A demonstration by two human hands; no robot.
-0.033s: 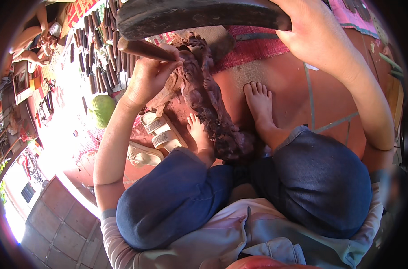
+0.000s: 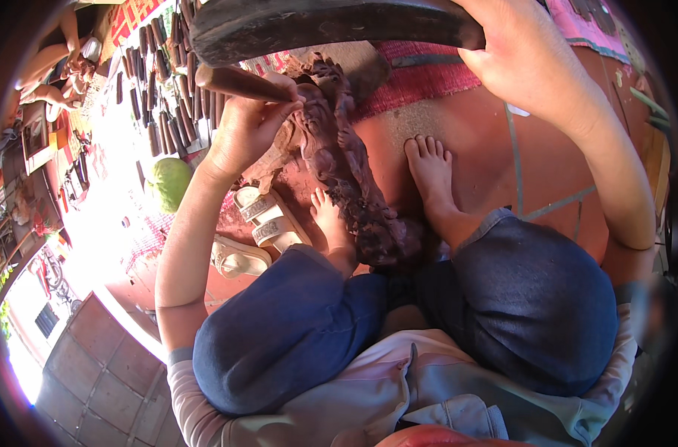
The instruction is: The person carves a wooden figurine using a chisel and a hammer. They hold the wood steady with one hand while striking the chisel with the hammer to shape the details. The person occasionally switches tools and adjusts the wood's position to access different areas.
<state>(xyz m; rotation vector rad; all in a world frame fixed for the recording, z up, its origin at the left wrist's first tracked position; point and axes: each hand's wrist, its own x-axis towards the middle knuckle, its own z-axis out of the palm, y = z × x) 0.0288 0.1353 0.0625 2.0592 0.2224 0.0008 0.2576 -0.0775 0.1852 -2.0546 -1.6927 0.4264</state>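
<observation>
My left hand [image 2: 246, 130] is closed around the wooden handle of a carving chisel [image 2: 242, 83], held against the upper part of a carved wooden figure [image 2: 324, 141]. The chisel's blade is hidden by my fingers and the carving. Knotted and reddish-brown, the figure lies on the floor between my bare feet, its upper end by a wooden block [image 2: 365, 67]. In my right hand [image 2: 529, 71] is one end of a long, dark wooden mallet [image 2: 339, 28]. It stretches leftward across the top of the view, its other end above the chisel handle.
Many dark-handled chisels [image 2: 164, 104] lie in rows at the upper left. Near my left forearm are a green round object [image 2: 170, 183] and a pair of beige sandals [image 2: 268, 220]. A red mat [image 2: 428, 82] lies beyond the carving. Another person's hands [image 2: 74, 71] show at the far left.
The mallet's left end has shifted very slightly to the left. My left hand, the chisel and the carving stay in place.
</observation>
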